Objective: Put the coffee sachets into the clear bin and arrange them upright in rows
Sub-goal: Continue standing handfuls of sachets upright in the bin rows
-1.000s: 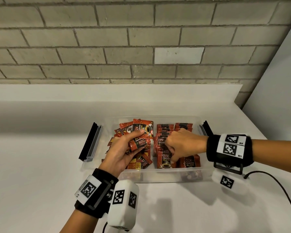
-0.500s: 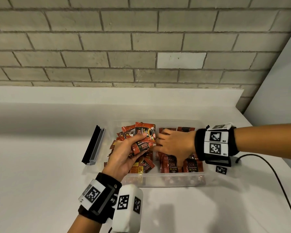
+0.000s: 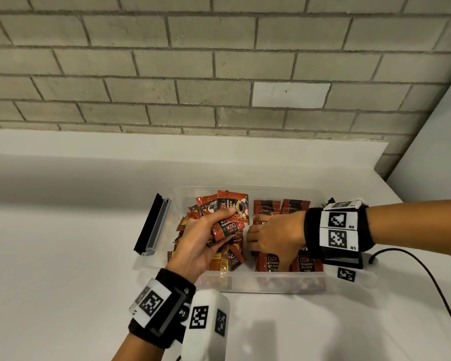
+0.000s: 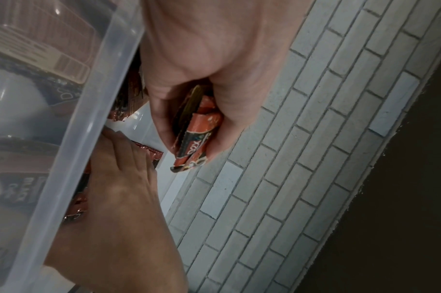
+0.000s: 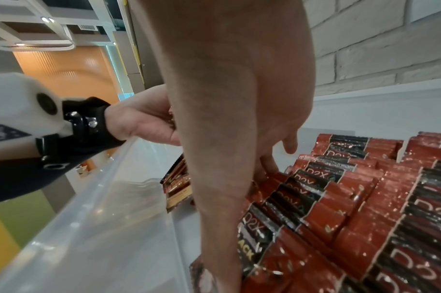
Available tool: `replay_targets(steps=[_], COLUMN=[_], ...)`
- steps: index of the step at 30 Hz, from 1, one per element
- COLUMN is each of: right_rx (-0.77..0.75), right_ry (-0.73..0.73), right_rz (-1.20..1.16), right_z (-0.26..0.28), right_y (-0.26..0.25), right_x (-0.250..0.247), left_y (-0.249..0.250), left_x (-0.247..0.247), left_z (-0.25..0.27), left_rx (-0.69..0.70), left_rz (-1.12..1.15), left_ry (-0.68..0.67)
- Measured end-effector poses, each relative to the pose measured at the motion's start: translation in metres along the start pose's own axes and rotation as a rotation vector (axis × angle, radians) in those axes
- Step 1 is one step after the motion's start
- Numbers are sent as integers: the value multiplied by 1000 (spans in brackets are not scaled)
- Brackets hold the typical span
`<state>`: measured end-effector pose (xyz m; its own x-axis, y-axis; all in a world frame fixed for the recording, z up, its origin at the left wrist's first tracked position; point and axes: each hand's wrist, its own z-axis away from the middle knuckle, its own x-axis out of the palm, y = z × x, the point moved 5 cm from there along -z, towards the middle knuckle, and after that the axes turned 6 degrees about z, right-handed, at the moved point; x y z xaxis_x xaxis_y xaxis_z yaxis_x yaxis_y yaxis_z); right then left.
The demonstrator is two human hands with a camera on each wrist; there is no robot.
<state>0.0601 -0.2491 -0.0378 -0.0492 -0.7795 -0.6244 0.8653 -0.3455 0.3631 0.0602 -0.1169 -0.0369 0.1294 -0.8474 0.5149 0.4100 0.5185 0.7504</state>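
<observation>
The clear bin [image 3: 245, 282] sits on the white counter. Its right half holds red-and-black coffee sachets standing upright in rows [image 3: 294, 204] [image 5: 365, 198]. A loose pile of sachets [image 3: 229, 259] lies in the left half. My left hand [image 3: 223, 227] hovers over that pile and grips a small bundle of sachets [image 4: 197, 138] between thumb and fingers. My right hand [image 3: 266, 243] lies across the left row, its straight fingers [image 5: 264, 164] touching the sachet tops and the thumb down along the front packets. It hides the middle of that row.
A black-and-grey clip bar [image 3: 153, 227] lies just left of the bin. A black cable [image 3: 414, 269] runs over the counter at the right. A brick wall [image 3: 219, 74] stands behind, and a white panel closes off the right side.
My right hand has moved from the front of the rows toward the middle, and its fingers now stretch out to the left. The left hand keeps its bundle almost in place.
</observation>
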Motion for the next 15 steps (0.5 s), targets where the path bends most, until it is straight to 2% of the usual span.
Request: replay_targets(steps=[2,4,7,12,15], right_rx=[-15,-30,13,262,272], right_ry=[20,45,132,515,588], right_rz=[-3,-109,-503,-1017,-1261], right_z=[1,8,34,77,75], right_y=[0,5,32,92,89], right_x=[-2,-9,-26,-36,-30], left_y=[0,0,2,1,0], left_x=[0,1,2,3,7], left_z=[1,1,1,0,2], left_rx=[-1,2,10,-12,-19], left_rz=[9,11,13,-2,-44], left_ry=[-1,-7,-26,-41,-70])
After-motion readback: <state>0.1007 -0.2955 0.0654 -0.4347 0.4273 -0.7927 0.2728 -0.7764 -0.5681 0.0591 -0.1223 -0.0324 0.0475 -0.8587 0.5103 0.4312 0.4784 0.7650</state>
